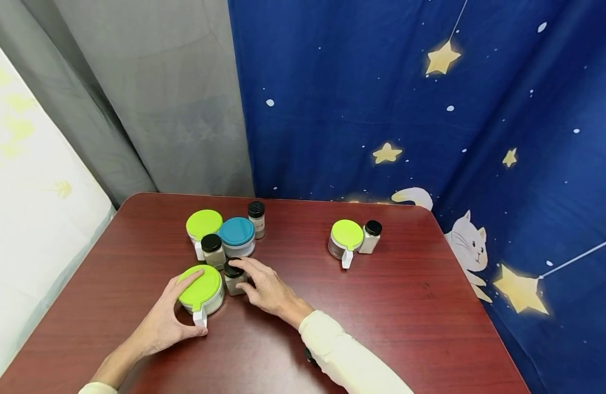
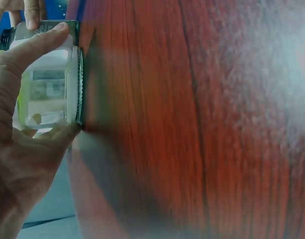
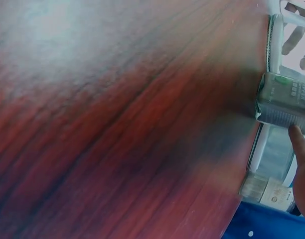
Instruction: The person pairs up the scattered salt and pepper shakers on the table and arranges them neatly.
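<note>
1. In front of the blue-lidded jar point(image 1: 237, 234), the right hand point(image 1: 268, 287) pinches a square black-capped bottle point(image 1: 235, 285), which stands upright on the table point(image 1: 362, 323).
2. To that jar's front left, the left hand point(image 1: 167, 317) is curled round the near green-lidded jar point(image 1: 203, 288), thumb by its white handle.
3. The arranging looks partway along: six containers stand grouped around the blue-lidded jar, but neither held piece is released yet.
4. Well to the blue-lidded jar's right, another green-lidded jar point(image 1: 346, 235) and a pale black-capped bottle point(image 1: 369, 239) stand close together, untouched; perhaps these are left to deal with.
5. Just left of the blue-lidded jar stands the far green-lidded jar point(image 1: 204, 223); behind it to the right, a round shaker point(image 1: 257, 223).
6. At its front left, a second square bottle point(image 1: 214, 256) crowds both hands (whether it touches the held pieces, I cannot tell).
</note>
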`<state>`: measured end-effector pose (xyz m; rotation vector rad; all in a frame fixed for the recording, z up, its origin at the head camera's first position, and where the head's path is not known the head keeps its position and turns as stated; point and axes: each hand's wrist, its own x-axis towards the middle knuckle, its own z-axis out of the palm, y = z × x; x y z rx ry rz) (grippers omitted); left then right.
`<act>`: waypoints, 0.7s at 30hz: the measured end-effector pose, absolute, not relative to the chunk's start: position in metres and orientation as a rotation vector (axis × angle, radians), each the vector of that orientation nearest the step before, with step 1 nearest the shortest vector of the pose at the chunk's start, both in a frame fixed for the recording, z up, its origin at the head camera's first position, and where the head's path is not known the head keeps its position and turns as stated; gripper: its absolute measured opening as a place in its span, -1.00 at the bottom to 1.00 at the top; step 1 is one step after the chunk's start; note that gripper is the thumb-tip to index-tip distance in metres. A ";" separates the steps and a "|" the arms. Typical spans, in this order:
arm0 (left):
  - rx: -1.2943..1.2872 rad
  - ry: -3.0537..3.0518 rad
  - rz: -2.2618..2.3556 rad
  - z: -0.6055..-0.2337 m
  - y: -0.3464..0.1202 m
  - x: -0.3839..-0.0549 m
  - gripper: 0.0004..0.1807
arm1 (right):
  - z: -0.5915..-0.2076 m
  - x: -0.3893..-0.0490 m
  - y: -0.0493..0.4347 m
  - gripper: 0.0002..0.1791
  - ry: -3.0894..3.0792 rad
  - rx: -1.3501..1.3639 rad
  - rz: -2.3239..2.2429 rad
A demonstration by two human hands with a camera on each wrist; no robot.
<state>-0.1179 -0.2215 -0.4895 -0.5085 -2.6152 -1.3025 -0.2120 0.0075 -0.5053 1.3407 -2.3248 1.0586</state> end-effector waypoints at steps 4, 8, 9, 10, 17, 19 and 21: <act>-0.517 -2.612 -1.326 -0.489 -0.217 -0.117 0.21 | -0.505 -0.210 0.012 -0.41 -2.317 1.336 1.110; -0.500 -2.631 -1.311 -0.494 -0.214 -0.119 0.21 | -0.503 -0.205 0.018 -0.41 -2.307 1.335 1.142; -0.506 -2.633 -1.295 -0.497 -0.214 -0.121 0.22 | -0.502 -0.205 0.019 -0.41 -2.305 1.333 1.146; -0.515 -2.632 -1.282 -0.502 -0.215 -0.122 0.22 | -0.501 -0.204 0.021 -0.41 -2.304 1.332 1.149; -0.545 -2.675 -1.201 -0.514 -0.212 -0.128 0.23 | -0.495 -0.201 0.037 -0.41 -2.286 1.360 1.216; -0.562 -2.686 -1.177 -0.512 -0.208 -0.128 0.22 | -0.494 -0.201 0.043 -0.42 -2.287 1.361 1.239; -0.574 -2.693 -1.161 -0.511 -0.203 -0.128 0.21 | -0.493 -0.200 0.048 -0.42 -2.287 1.356 1.263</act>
